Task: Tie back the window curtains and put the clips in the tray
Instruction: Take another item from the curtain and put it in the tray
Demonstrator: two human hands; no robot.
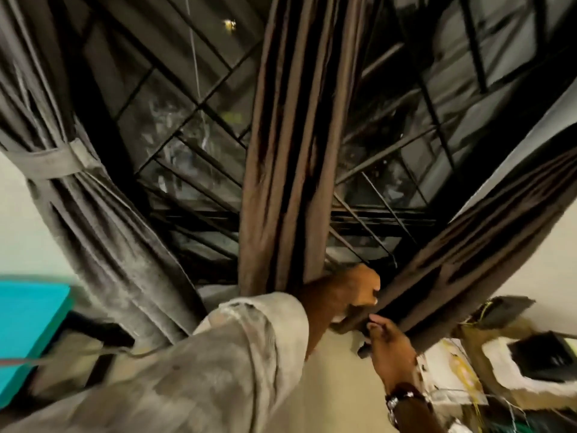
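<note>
A brown curtain (287,157) hangs down the middle of the barred window (175,145). A second brown curtain panel (474,245) slants in from the right. My left hand (349,295) reaches past the middle curtain and grips the gathered lower end of the right panel. My right hand (387,342), with a watch on the wrist, pinches the same dark fabric just below. At the left, a grey curtain (93,214) is held back by a grey tie band (53,164). No clip or tray shows.
A teal surface (28,320) sits at the lower left by a dark frame. Cluttered boxes, papers and a dark item (512,354) crowd the lower right. A pale wall lies beneath the window sill.
</note>
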